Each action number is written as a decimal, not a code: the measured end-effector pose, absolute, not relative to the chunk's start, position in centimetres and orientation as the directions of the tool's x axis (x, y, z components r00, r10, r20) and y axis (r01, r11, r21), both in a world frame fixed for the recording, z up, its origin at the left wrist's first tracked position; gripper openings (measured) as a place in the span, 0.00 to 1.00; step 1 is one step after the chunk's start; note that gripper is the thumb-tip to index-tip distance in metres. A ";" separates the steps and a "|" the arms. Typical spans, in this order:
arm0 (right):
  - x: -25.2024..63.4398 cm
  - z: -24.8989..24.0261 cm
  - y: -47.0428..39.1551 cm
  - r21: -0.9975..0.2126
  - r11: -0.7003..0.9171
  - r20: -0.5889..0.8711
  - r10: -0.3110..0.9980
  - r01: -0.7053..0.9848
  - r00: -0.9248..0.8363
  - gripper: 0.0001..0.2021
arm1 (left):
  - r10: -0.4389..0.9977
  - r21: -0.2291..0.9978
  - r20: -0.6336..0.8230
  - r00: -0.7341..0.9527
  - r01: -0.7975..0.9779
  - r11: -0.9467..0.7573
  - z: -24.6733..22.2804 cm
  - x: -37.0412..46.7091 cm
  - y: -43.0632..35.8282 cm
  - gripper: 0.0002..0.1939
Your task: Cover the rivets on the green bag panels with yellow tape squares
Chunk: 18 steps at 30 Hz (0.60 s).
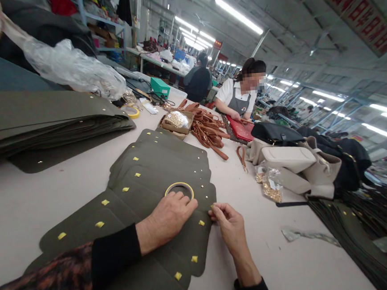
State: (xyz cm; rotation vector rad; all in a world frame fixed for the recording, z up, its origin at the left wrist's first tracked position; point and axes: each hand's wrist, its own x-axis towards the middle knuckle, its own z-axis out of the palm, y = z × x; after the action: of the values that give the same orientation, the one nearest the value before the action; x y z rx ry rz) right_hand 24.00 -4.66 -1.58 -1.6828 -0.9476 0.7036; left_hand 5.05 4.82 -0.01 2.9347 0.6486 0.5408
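Note:
My left hand (pixel 170 214) is closed around the near side of a roll of yellow tape (pixel 179 184), above a fanned stack of dark olive panels (pixel 161 165). Small yellow tape pieces (pixel 105 202) stick to the panels along both sides, and tiny metal studs (pixel 206 197) show along the right edge. At that edge my right hand (pixel 231 227) pinches a small piece of yellow tape (pixel 212 206) between thumb and finger. The fingertips partly hide this piece, and I cannot tell whether it touches the panel.
A thick pile of olive panels (pixel 43 112) lies left. Ahead are a second tape roll (pixel 131 111), a carton (pixel 178 126) and brown straps (pixel 207 126). Beige bags (pixel 292 164) and bagged gold hardware (pixel 272 188) sit right. A co-worker (pixel 239 96) handles a red item across the table.

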 end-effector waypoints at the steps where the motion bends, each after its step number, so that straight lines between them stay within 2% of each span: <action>1: 24.0 -1.7 -4.6 -0.948 -0.160 -0.001 0.865 0.274 0.502 0.16 | 0.434 0.161 0.304 0.848 0.404 -0.901 -0.2 5.1 4.9 0.05; 8: 24.1 -1.5 -3.8 -0.920 -0.192 -0.024 0.898 0.342 0.440 0.16 | 0.472 0.294 0.199 0.859 0.407 -0.865 -0.3 4.7 4.5 0.05; 14: 23.9 0.0 -5.1 -0.914 -0.302 -0.187 0.907 0.273 0.377 0.16 | 0.440 0.306 0.206 0.874 0.369 -0.878 -1.1 4.0 4.0 0.05; 18: 23.1 -0.1 -6.4 -0.839 -0.360 -0.230 0.914 0.408 0.334 0.13 | 0.460 0.300 0.214 0.862 0.390 -0.871 -1.4 4.1 4.1 0.04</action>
State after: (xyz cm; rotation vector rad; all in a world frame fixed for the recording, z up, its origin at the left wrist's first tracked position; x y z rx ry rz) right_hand 23.12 -6.37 -0.11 -1.9183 -1.1601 0.9473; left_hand 4.08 4.07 -1.36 2.7893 0.6470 0.4107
